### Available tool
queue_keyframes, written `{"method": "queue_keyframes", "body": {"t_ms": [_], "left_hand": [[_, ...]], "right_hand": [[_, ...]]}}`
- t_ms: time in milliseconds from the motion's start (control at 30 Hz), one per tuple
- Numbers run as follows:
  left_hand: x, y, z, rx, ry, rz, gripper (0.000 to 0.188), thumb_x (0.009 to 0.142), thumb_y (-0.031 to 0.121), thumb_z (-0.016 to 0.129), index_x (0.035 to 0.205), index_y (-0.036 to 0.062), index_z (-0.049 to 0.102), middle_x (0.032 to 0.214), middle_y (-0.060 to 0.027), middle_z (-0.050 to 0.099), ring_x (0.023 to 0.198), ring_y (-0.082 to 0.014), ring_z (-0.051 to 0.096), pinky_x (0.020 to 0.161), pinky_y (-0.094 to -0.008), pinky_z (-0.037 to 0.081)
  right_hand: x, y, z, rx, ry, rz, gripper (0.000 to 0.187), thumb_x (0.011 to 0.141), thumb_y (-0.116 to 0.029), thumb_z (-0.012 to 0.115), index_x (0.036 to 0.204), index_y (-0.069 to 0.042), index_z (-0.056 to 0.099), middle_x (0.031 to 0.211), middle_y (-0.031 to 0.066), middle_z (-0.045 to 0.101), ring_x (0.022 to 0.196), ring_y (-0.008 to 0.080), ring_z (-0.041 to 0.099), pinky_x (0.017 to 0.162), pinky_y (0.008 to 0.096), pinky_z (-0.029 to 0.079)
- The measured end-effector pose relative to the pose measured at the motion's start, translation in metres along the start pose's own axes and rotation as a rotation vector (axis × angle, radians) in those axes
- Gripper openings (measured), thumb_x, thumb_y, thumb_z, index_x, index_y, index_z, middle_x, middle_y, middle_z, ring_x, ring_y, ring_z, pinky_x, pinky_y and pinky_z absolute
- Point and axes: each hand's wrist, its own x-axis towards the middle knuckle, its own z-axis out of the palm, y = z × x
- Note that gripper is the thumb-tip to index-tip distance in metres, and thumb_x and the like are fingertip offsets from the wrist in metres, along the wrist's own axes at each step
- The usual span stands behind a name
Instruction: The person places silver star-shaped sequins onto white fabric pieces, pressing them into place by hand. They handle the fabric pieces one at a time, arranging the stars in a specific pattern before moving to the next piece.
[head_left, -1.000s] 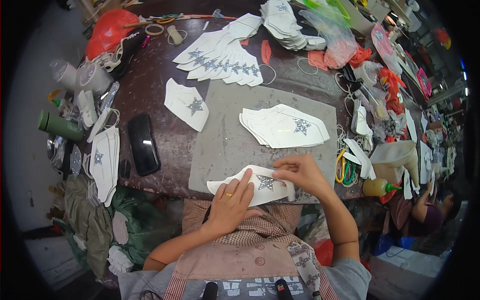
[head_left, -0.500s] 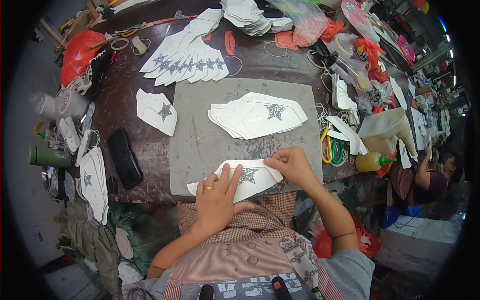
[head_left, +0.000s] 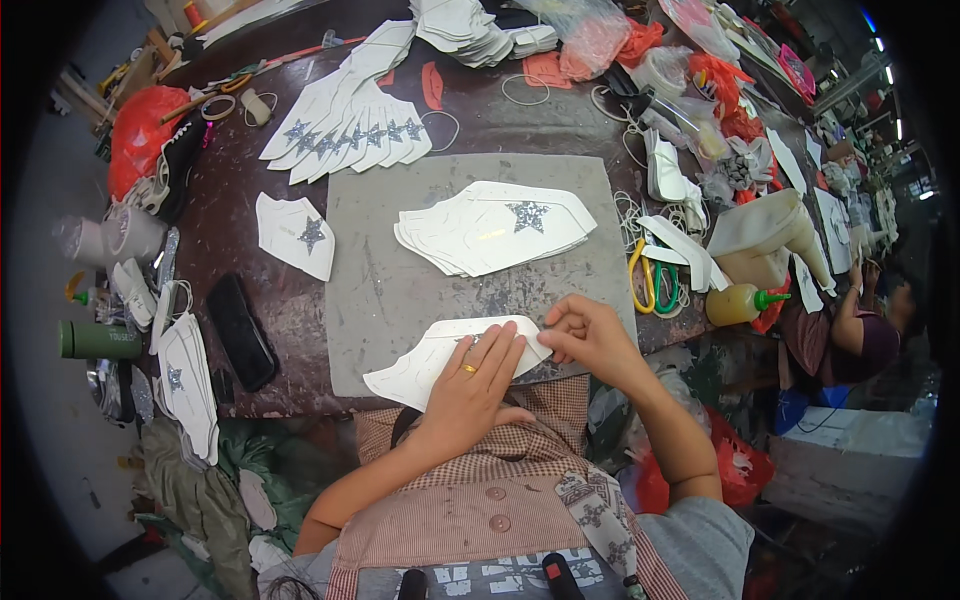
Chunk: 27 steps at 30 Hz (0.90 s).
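A white shoe upper piece lies at the front edge of the grey work mat. My left hand rests flat on it with fingers stretched out, covering most of its glittery star. At the piece's right end, my right hand has its fingers bent in, with thumb and fingertips at the edge. The exact grip there is small and partly hidden. Farther back on the mat sits a stack of similar white pieces with a silver star on top. Left of the mat lies a single starred piece.
Fanned-out starred pieces lie at the back left. Yellow- and green-handled scissors, a yellow glue bottle and a cream shoe last stand right. A black phone and green bottle are left. Another person sits far right.
My left hand has slid right along the piece, over its star. My right hand has shifted slightly, its fingers loosening at the right end. The whole view has moved a little.
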Motion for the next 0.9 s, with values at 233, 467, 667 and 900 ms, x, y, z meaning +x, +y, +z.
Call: {"method": "queue_keyframes", "body": {"t_ms": [233,467,667,900], "left_hand": [[0.003,0.008,0.003,0.127,0.018,-0.033,0.102,0.075,0.07,0.06,0.152,0.0083,0.038,0.154,-0.0106,0.04,0.141,-0.0248,0.037,0.116,-0.0435,0.03],[0.012,0.005,-0.004,-0.004,0.002,-0.042,0.089,0.074,0.057,0.072,0.145,0.0089,0.048,0.147,-0.0147,0.045,0.134,-0.0299,0.042,0.111,-0.0456,0.034],[-0.018,-0.024,-0.036,-0.011,0.254,-0.256,0.075,0.075,0.034,0.081,0.138,0.0039,0.054,0.132,-0.0196,0.052,0.122,-0.0384,0.048,0.101,-0.0509,0.038],[-0.025,-0.013,-0.054,-0.054,0.177,-0.415,0.071,0.083,0.016,0.075,0.146,0.0036,0.045,0.105,-0.0141,0.06,0.101,-0.0331,0.053,0.093,-0.045,0.038]], "right_hand": [[-0.003,0.012,-0.002,-0.031,-0.03,-0.014,0.013,0.086,-0.006,0.074,0.087,0.001,0.064,0.069,0.0023,0.064,0.059,0.0064,0.06,0.054,0.0217,0.046],[0.001,-0.004,-0.002,-0.645,-0.066,-0.147,0.017,0.081,-0.011,0.077,0.085,-0.001,0.063,0.072,0.0107,0.065,0.063,0.0271,0.063,0.059,0.0369,0.05],[-0.02,0.011,0.008,-0.53,0.048,-0.622,0.016,0.084,-0.006,0.074,0.096,0.0,0.066,0.1,0.0137,0.067,0.081,0.026,0.067,0.073,0.0344,0.054],[0.03,0.042,-0.102,-0.857,0.812,-0.574,0.029,0.088,-0.002,0.062,0.116,0.005,0.061,0.118,0.0225,0.062,0.113,0.0393,0.057,0.099,0.0442,0.044]]}}
